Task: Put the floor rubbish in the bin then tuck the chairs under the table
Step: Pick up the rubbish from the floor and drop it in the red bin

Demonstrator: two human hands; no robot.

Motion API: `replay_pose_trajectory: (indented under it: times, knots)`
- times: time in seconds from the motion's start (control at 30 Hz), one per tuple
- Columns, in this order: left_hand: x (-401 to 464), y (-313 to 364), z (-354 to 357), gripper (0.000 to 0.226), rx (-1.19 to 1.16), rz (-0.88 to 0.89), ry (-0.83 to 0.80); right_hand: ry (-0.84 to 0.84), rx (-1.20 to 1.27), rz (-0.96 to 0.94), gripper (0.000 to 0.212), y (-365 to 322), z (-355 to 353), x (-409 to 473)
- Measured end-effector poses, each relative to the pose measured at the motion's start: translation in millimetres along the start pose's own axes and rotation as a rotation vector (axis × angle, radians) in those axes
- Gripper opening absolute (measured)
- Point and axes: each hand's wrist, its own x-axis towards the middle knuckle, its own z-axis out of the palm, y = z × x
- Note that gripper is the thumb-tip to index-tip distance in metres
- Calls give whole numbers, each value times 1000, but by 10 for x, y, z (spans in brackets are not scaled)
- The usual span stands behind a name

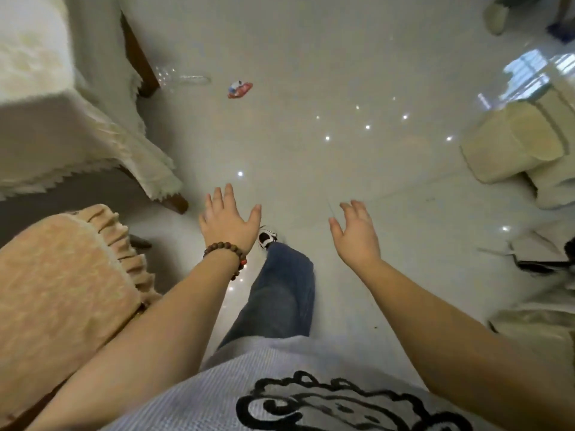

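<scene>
We see the red wrapper (240, 89) lying on the floor (342, 73) well ahead of our left hand (228, 220), the nearer one, both hands' fingers (353, 209) spread and empty.

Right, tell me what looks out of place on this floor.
Two bits of litter lie on the shiny tiles ahead: a crumpled red wrapper and a clear plastic bottle on its side by the table leg. Both hands are open and empty.

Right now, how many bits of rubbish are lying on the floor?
2: a red wrapper out on the open floor, and a clear plastic bottle beside the table leg. The tablecloth could be hiding more underneath.
</scene>
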Motion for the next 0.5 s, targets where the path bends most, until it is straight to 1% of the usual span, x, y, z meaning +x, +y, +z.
replay_pose_trajectory:
  times: [0.1, 0.27, 0.5]
  knots:
    - [892, 153, -64, 75, -27, -79, 14, -56, -31, -55, 48, -305, 1, 1055]
    - [2262, 459, -400, 75, -14, -166, 6, -137, -83, -149, 49, -1005, -161, 2699]
    - [3574, 824, -671, 75, -9, -275, 22, -164, -65, -237, 48, -1704, -254, 4317]
